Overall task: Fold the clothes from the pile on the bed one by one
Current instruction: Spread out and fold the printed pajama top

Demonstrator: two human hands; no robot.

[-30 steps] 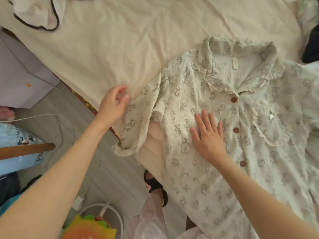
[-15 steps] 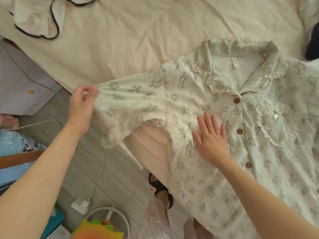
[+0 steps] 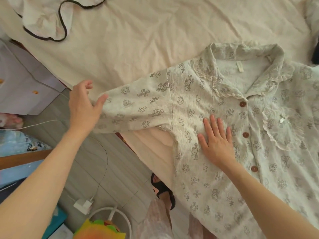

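Observation:
A pale pyjama shirt (image 3: 215, 183) with a cartoon-and-cross print, lace collar and brown buttons lies face up on the cream bed sheet (image 3: 146, 40), near the bed's left edge. Its left sleeve (image 3: 138, 107) is stretched straight out sideways, and the cuff reaches past the bed edge over the floor. My left hand (image 3: 82, 106) holds that cuff, thumb on top of the fabric and the other fingers loosely curled. My right hand (image 3: 215, 144) lies flat with fingers spread on the shirt's chest, just left of the button row.
A white garment with dark piping (image 3: 46, 19) lies at the bed's top left. Something dark (image 3: 315, 50) shows at the right edge. On the floor left of the bed are a white cable with a charger (image 3: 82, 204), a white cabinet (image 3: 25, 87) and my sandalled foot (image 3: 162, 190).
My left hand picked up the drooping sleeve by its cuff and pulled it out to the left until it is straight. My right hand stayed flat on the shirt's chest.

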